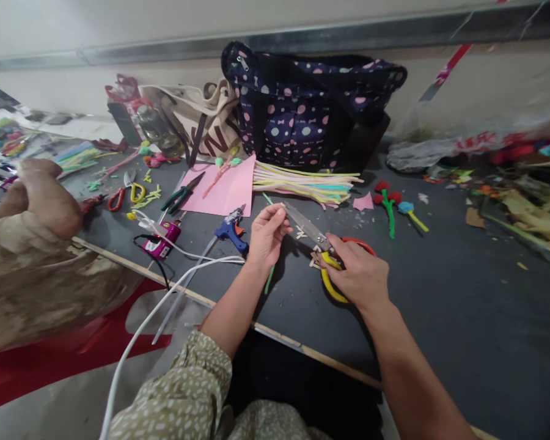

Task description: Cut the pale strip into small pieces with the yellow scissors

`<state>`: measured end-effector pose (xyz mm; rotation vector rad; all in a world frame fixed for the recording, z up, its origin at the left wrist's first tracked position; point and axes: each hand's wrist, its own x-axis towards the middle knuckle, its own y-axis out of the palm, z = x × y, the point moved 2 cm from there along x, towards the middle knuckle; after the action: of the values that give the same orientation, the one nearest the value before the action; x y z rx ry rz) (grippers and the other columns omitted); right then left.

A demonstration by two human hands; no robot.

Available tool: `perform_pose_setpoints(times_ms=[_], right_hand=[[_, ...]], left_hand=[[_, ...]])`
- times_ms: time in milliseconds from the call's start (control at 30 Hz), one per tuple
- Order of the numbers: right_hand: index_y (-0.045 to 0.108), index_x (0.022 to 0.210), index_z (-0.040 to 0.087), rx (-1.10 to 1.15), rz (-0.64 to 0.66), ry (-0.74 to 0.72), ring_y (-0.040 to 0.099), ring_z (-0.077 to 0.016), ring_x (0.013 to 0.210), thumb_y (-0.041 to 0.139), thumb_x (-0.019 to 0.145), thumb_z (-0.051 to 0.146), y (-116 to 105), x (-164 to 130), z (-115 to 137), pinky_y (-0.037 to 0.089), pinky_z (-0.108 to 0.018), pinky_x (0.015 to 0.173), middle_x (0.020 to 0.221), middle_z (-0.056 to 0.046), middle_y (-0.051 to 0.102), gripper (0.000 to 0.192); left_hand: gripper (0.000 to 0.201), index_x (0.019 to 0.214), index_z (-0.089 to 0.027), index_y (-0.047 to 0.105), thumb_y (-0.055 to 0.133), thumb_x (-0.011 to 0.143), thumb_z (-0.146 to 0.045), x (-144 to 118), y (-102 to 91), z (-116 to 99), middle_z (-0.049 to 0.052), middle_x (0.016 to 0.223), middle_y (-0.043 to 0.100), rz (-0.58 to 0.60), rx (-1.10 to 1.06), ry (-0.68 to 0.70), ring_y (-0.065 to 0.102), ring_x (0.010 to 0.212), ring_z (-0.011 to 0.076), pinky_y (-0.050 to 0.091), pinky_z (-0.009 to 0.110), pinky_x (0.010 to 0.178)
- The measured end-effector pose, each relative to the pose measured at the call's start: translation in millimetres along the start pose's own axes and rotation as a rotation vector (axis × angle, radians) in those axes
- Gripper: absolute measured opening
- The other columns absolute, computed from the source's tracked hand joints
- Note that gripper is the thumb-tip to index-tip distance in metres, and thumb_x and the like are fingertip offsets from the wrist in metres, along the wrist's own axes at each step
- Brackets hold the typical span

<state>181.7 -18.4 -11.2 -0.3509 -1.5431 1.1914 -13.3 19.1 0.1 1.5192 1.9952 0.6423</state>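
A dark polka-dot bag (311, 110) stands open at the back of the worktop (440, 293); I cannot see inside it. A canvas tote (197, 122) leans beside it. My right hand (360, 275) grips the yellow and red handles of the scissors (323, 253), blades parted. My left hand (266, 235) pinches a thin green pipe cleaner (270, 278) at the blades. Fuzzy pastel pipe cleaners (302, 181) lie bundled beside smooth pink paper (224, 186).
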Motion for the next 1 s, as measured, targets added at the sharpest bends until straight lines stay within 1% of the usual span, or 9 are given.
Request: perform_pose_setpoints(times_ms=[267,533,833,1000], right_hand=[[0.064,0.121,0.022,-0.078,-0.015,-0.020,0.055,-0.0106,0.066,0.060,0.085,0.042,-7.5,3.5,3.0,0.031,-0.025,0.058,0.079,0.001,0.067,0.042],[0.063,0.122,0.021,-0.019,-0.047,-0.023,0.058,-0.0101,0.070,0.061,0.084,0.040,-6.7,3.0,3.5,0.034,-0.023,0.059,0.083,0.002,0.068,0.042],[0.063,0.122,0.022,-0.001,-0.044,-0.017,0.059,-0.0103,0.070,0.060,0.085,0.043,-4.7,1.0,5.2,0.032,-0.024,0.058,0.081,0.002,0.069,0.042],[0.063,0.122,0.022,-0.046,-0.055,-0.023,0.055,-0.0098,0.066,0.059,0.085,0.044,-4.8,1.4,6.7,0.030,-0.024,0.057,0.081,0.002,0.068,0.043]], left_hand=[[0.029,0.086,-0.016,0.068,0.083,0.063,-0.026,0.3,0.2,-0.8,-0.005,0.066,0.062,0.028,-0.001,0.018,0.059,0.055,0.0046,0.051,0.016,0.051],[0.031,0.085,-0.017,0.067,0.085,0.061,-0.023,0.6,1.4,-1.8,-0.007,0.063,0.060,0.035,-0.048,-0.011,0.056,0.051,0.0026,0.048,0.013,0.049],[0.030,0.088,-0.018,0.068,0.084,0.062,-0.022,0.8,0.8,0.8,-0.006,0.065,0.062,0.041,-0.065,-0.005,0.056,0.052,0.0029,0.046,0.013,0.049],[0.031,0.088,-0.018,0.068,0.084,0.061,-0.019,0.1,1.0,1.9,-0.006,0.065,0.062,0.036,-0.079,-0.006,0.056,0.052,0.0026,0.044,0.013,0.048]])
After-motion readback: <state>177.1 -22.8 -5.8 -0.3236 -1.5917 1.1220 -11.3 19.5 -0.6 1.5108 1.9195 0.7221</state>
